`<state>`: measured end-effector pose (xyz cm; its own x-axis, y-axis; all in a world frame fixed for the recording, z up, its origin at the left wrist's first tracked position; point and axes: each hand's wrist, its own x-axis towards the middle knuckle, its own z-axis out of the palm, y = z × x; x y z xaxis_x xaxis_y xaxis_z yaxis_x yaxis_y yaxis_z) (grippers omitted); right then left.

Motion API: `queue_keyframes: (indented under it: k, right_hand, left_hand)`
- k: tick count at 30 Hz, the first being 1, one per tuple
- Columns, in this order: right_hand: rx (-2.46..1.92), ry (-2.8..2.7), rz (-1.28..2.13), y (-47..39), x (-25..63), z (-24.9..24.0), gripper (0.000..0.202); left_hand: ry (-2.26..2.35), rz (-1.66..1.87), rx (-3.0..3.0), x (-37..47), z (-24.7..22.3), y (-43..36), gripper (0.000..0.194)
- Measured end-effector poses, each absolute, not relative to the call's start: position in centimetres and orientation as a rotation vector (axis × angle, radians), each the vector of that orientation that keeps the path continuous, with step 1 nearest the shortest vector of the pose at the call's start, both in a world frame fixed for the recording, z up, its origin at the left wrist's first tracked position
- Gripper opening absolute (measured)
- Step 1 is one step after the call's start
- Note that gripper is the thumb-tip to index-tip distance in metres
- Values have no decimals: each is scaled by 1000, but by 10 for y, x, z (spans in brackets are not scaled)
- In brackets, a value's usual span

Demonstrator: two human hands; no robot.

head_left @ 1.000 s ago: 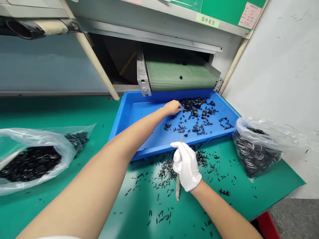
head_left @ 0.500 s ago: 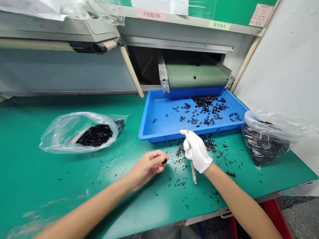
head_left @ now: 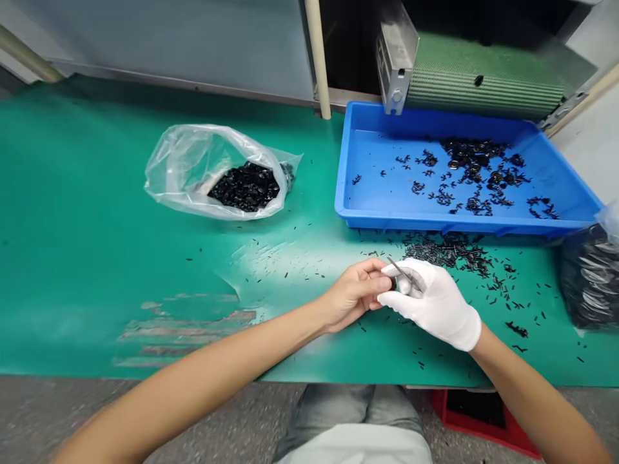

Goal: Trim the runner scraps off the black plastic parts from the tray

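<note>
While I hold a small black part (head_left: pixel 393 283) in a closed pinch of my bare left hand (head_left: pixel 356 291), my gloved right hand (head_left: pixel 435 301) grips a slim tool (head_left: pixel 404 272) beside it, over the green table (head_left: pixel 120 258), before the blue tray (head_left: pixel 449 224).

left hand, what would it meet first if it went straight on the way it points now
The gloved right hand, most likely: the left hand points toward it, a small black part in its fingers. The two look very close, perhaps touching; depth is hard to judge.
</note>
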<state>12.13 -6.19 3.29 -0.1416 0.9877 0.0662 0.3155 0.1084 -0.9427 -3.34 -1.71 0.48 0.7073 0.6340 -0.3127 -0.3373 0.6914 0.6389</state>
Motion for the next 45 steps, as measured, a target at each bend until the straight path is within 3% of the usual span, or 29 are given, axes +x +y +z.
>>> queue_keyframes:
  k: [8,22,32,45]
  right_hand:
    - [-1214,-1701,794,-64,121,32,17]
    - [-1267,-1702,711,-65,119,28,20]
    - [-1160,-1749,849,-67,130,32,26]
    - [-1202,-1840,441,-70,118,31,22]
  left_hand:
    - [531,435,659,-42,12,-13,38]
    - [593,480,718,-41,14,-16,30]
    - [600,495,1072,-50,23,-9,31]
    - [565,629,933,-48,21,-19,28]
